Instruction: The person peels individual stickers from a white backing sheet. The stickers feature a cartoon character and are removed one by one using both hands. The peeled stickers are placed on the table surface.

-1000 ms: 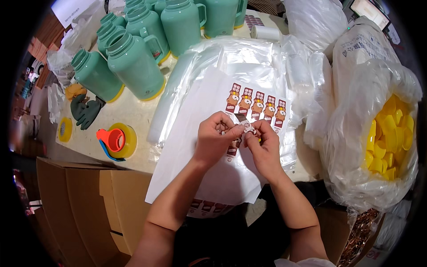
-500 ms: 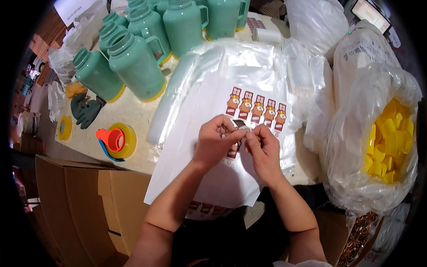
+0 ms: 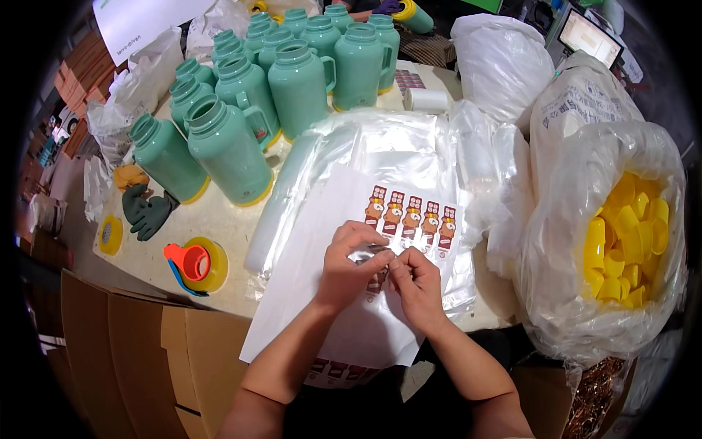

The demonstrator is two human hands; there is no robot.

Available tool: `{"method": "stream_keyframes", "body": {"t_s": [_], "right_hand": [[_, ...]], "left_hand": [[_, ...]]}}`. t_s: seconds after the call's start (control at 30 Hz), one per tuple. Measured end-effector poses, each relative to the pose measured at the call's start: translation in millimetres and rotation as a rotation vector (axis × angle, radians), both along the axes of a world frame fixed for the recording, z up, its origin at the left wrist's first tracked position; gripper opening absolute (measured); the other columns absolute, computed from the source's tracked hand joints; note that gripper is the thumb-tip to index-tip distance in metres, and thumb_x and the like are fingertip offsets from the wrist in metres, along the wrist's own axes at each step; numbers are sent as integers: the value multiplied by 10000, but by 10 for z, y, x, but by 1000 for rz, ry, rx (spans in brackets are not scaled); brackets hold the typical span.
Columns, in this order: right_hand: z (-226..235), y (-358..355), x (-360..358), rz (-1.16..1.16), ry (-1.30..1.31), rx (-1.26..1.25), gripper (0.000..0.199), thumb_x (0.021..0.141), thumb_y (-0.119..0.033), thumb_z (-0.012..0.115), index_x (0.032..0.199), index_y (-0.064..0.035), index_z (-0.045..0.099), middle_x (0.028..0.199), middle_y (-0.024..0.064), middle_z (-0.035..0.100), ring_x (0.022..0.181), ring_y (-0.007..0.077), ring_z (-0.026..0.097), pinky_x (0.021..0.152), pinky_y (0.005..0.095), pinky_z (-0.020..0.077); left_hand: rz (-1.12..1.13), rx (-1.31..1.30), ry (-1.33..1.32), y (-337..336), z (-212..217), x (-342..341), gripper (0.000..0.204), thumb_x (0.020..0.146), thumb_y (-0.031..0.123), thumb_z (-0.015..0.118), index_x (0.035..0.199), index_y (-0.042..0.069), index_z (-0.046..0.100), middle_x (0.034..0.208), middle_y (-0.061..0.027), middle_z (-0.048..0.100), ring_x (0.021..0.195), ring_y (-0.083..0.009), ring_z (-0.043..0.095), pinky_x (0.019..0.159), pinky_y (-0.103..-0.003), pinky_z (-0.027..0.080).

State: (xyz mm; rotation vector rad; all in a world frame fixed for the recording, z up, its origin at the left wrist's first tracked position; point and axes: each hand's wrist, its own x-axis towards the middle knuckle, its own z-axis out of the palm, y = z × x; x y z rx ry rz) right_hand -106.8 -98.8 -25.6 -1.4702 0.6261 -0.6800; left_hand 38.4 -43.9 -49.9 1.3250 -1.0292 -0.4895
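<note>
My left hand (image 3: 349, 265) and my right hand (image 3: 417, 287) meet over a white sticker sheet (image 3: 333, 219). Both are closed, thumbs and fingertips pinched together around something small and partly dark, mostly hidden by the fingers. On the sheet's upper right runs a row of brown bear stickers (image 3: 412, 216) with dark red labels. Another printed sticker shows partly beneath my hands. Under the sheet lies a stack of clear plastic bags (image 3: 307, 172). A second printed sheet (image 3: 340, 372) hangs at the table's front edge.
Several green jugs (image 3: 230, 157) with handles stand at the back left. Nearer are a dark glove (image 3: 148, 212), a red ring-shaped part (image 3: 194, 262) and a yellow disc (image 3: 217, 267). An open bag of yellow cups (image 3: 629, 241) stands right; a cardboard box (image 3: 139, 344) sits front left. Another person's gloved hand (image 3: 387, 7) shows behind.
The view has tilted up, so the table sits lower in the picture and more jugs and the other person's hand show. My hands stay pinched together over the sheet, fingers slightly shifted.
</note>
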Motion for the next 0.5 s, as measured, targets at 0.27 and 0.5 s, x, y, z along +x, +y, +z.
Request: {"method": "stream_keyframes", "body": {"t_s": [0.27, 0.5], "right_hand": [[68, 6, -4, 43, 46, 119, 211, 1006, -140, 516, 827, -28, 510, 654, -1, 542, 604, 38, 472, 561, 216, 398], [-33, -16, -8, -1, 19, 33, 221, 1002, -148, 525, 816, -30, 511, 642, -10, 535, 611, 40, 470, 562, 213, 393]], "left_hand": [[-89, 54, 279, 53, 81, -64, 87, 828, 49, 707, 793, -17, 662, 881, -38, 571, 758, -110, 570, 631, -237, 478], [-96, 59, 382, 34, 85, -126, 83, 837, 14, 683, 781, -15, 630, 815, -26, 557, 717, -94, 566, 606, -234, 469]]}}
